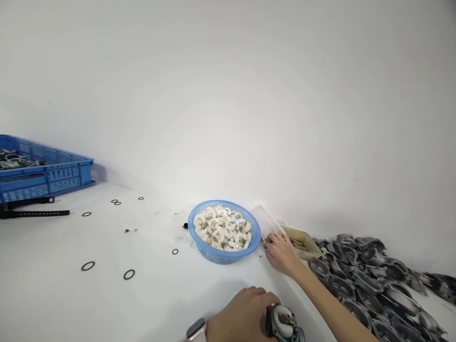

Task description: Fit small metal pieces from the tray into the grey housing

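Observation:
My left hand (242,316) rests at the bottom edge of the white table, closed around a round grey metal housing (283,323). A watch shows on that wrist. My right hand (281,254) reaches forward to a shallow clear tray (265,218) just right of the round blue basket (203,242), fingertips pinched on small metal pieces there; what it pinches is too small to tell. The basket is filled with white plastic rings (223,228).
A heap of grey metal housings (370,280) covers the table's right side. A beige tray (304,240) lies beyond my right hand. Black O-rings (128,274) are scattered at left. A blue crate (46,173) with metal parts and black straps (33,213) sit far left.

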`<action>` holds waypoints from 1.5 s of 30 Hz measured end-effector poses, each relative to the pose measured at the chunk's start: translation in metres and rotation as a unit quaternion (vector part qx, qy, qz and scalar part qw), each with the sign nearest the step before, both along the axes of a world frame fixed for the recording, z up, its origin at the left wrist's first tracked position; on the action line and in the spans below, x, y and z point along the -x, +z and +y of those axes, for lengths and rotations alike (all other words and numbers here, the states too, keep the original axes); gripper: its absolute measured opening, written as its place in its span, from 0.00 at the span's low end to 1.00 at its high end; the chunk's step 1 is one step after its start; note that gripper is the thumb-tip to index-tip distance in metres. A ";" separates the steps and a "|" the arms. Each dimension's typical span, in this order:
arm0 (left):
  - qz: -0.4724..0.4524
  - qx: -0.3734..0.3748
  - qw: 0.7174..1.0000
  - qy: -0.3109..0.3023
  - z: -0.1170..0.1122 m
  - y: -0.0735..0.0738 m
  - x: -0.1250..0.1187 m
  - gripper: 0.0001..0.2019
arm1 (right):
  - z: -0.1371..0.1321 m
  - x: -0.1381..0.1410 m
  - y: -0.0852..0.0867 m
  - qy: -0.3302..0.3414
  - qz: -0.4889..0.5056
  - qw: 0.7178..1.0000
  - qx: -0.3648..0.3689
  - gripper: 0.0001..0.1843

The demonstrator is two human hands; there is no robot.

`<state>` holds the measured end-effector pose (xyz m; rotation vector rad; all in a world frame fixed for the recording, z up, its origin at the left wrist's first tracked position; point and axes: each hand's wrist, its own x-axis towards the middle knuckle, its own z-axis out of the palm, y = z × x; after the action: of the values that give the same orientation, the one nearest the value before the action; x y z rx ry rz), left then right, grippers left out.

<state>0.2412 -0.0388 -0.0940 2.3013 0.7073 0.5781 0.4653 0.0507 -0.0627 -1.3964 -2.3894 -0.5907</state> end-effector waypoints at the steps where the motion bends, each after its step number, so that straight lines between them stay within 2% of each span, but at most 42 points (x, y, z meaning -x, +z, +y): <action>1: 0.000 -0.001 1.000 0.000 0.000 0.000 0.000 0.33 | 0.000 0.000 -0.001 0.008 0.007 1.000 -0.007 0.12; 7: 0.002 -0.005 1.000 0.000 -0.002 0.001 0.000 0.33 | -0.002 0.002 -0.006 0.042 0.047 0.997 -0.050 0.17; 11: 0.005 -0.005 1.000 0.002 -0.002 0.003 0.001 0.33 | 0.000 0.000 -0.011 0.044 0.036 0.997 -0.059 0.21; 18: 0.009 -0.020 1.000 0.002 -0.001 0.001 -0.001 0.33 | 0.008 -0.002 -0.022 0.014 -0.013 0.999 -0.041 0.12; 22: 0.004 -0.027 1.000 0.004 -0.002 -0.001 -0.001 0.33 | 0.008 -0.001 -0.024 0.000 -0.007 1.000 -0.026 0.14; 27: -0.004 -0.027 1.000 0.009 -0.005 0.003 0.000 0.31 | 0.008 -0.001 -0.018 -0.006 0.049 0.999 0.009 0.16; 31: -0.020 -0.026 0.999 0.013 -0.010 0.008 0.002 0.28 | 0.004 -0.002 -0.003 -0.015 0.141 0.989 0.051 0.16; 34: -0.034 -0.013 0.999 0.014 -0.015 0.017 0.004 0.30 | -0.011 -0.007 0.011 -0.020 0.233 0.966 0.111 0.17; 37: -0.056 0.017 0.998 0.032 -0.019 0.028 0.006 0.32 | -0.043 -0.015 0.020 0.000 0.319 0.927 0.196 0.18; 41: -0.090 0.038 0.994 0.041 -0.022 0.038 0.005 0.19 | -0.096 -0.020 0.022 0.029 0.398 0.864 0.306 0.20; 45: -0.103 0.071 0.991 0.048 -0.023 0.040 0.000 0.15 | -0.132 -0.017 0.022 0.053 0.447 0.801 0.395 0.19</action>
<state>0.2413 -0.0622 -0.0542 2.0492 0.7359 0.7720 0.4821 -0.0809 -0.0411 -1.3154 -1.8610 1.0283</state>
